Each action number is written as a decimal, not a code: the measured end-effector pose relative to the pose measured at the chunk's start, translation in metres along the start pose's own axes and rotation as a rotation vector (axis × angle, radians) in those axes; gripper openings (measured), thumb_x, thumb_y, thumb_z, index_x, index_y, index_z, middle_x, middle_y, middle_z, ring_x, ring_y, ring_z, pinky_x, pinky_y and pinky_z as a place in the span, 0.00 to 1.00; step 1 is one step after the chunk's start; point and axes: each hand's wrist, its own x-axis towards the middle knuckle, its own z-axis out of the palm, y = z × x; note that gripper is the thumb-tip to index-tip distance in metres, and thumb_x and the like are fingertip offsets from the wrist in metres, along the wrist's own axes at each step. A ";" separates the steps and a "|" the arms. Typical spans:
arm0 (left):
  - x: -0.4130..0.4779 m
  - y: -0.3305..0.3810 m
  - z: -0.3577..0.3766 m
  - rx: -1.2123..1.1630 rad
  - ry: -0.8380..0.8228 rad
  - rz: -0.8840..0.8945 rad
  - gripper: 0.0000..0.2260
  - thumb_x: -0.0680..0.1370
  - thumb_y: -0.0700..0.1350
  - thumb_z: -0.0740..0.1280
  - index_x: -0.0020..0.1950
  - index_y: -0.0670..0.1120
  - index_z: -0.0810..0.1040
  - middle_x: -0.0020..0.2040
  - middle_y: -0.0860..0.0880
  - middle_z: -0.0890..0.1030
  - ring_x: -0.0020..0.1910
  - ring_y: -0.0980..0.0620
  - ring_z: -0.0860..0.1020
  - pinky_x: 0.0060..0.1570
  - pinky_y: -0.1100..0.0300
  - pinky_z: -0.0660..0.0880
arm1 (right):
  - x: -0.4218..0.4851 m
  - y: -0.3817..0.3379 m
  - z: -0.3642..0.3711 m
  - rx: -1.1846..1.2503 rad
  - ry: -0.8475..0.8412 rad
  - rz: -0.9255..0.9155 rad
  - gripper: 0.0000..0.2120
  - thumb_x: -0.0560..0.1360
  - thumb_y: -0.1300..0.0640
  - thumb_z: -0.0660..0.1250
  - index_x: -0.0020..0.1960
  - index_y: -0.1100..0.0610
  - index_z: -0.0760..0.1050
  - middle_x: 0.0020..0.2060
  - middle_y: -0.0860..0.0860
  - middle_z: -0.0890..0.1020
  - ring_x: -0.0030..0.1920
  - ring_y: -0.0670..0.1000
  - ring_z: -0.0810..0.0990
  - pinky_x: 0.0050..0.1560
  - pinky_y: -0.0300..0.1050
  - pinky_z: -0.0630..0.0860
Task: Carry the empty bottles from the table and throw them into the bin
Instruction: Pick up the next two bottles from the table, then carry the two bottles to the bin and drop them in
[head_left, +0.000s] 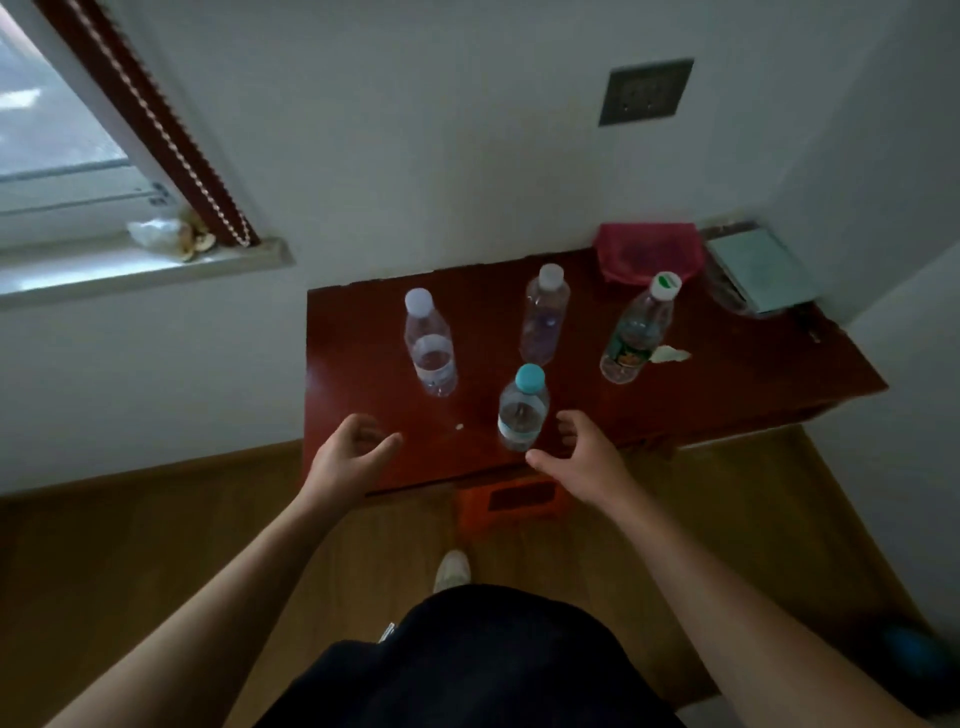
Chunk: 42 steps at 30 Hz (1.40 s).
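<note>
Several clear plastic bottles stand upright on a dark red wooden table (727, 374). A short bottle with a teal cap (522, 410) is nearest the front edge. Behind it stand a white-capped bottle (430, 348) on the left, another white-capped bottle (544, 317) in the middle, and a green-labelled bottle (636, 332) on the right. My right hand (582, 457) is open just right of the teal-capped bottle, fingers curved, not touching it. My left hand (353, 452) hovers open over the table's front left edge, holding nothing. No bin is in view.
A red cloth (647, 254) and a pale flat box (758, 270) lie at the table's back right. An orange crate (506, 501) sits on the wooden floor under the table's front. A windowsill (145, 265) is on the left wall. My foot (452, 569) is below the table.
</note>
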 end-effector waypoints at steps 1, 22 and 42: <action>0.009 0.005 -0.003 -0.026 0.014 -0.003 0.26 0.74 0.59 0.73 0.66 0.47 0.74 0.56 0.50 0.81 0.53 0.51 0.81 0.48 0.54 0.81 | 0.004 -0.007 0.003 -0.009 0.022 -0.016 0.41 0.68 0.41 0.75 0.75 0.50 0.63 0.70 0.48 0.72 0.68 0.50 0.73 0.62 0.46 0.71; 0.140 0.042 0.033 -0.100 -0.130 0.145 0.37 0.65 0.65 0.78 0.70 0.54 0.72 0.62 0.55 0.81 0.60 0.54 0.80 0.61 0.47 0.78 | 0.047 -0.054 -0.007 0.136 0.205 -0.066 0.24 0.68 0.45 0.77 0.60 0.43 0.72 0.50 0.39 0.82 0.51 0.33 0.78 0.44 0.32 0.72; -0.208 -0.094 0.021 -0.317 0.897 -0.591 0.23 0.71 0.53 0.78 0.63 0.50 0.75 0.54 0.52 0.81 0.52 0.51 0.80 0.51 0.56 0.78 | 0.046 -0.104 0.092 -0.194 -0.808 -0.574 0.32 0.61 0.39 0.79 0.60 0.42 0.68 0.54 0.42 0.80 0.53 0.45 0.82 0.51 0.50 0.83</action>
